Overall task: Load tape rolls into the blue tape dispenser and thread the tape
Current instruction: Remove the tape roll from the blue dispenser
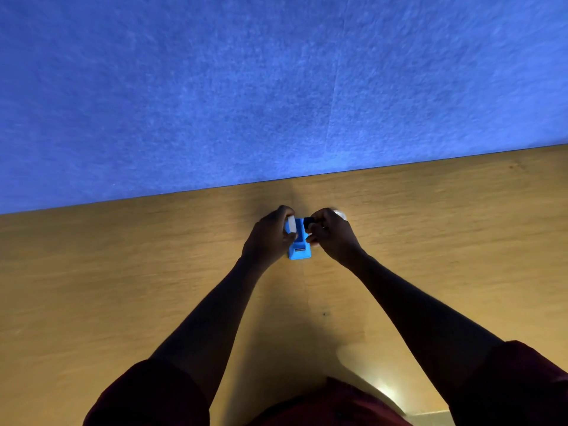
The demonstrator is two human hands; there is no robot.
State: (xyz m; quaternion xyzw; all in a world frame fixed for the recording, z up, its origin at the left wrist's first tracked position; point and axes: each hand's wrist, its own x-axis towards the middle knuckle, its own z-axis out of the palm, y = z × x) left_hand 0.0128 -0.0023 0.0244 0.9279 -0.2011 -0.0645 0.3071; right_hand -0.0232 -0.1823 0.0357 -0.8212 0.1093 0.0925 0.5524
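Note:
A small blue tape dispenser [299, 251] stands on the wooden table [123, 272], its cutter end toward me. My left hand [269, 236] grips a whitish tape roll [290, 225] held upright at the dispenser's far left side. My right hand [330, 236] is closed on a small black piece [308, 223], likely the spool core, just right of the roll. Another pale tape roll [340, 214] peeks out behind my right hand. The dispenser's back half is hidden by my fingers.
A blue felt wall panel [276, 87] rises straight from the table's far edge, just behind my hands. A bright patch of light [384, 388] lies on the wood near my body. My dark red sleeves frame the bottom of the view.

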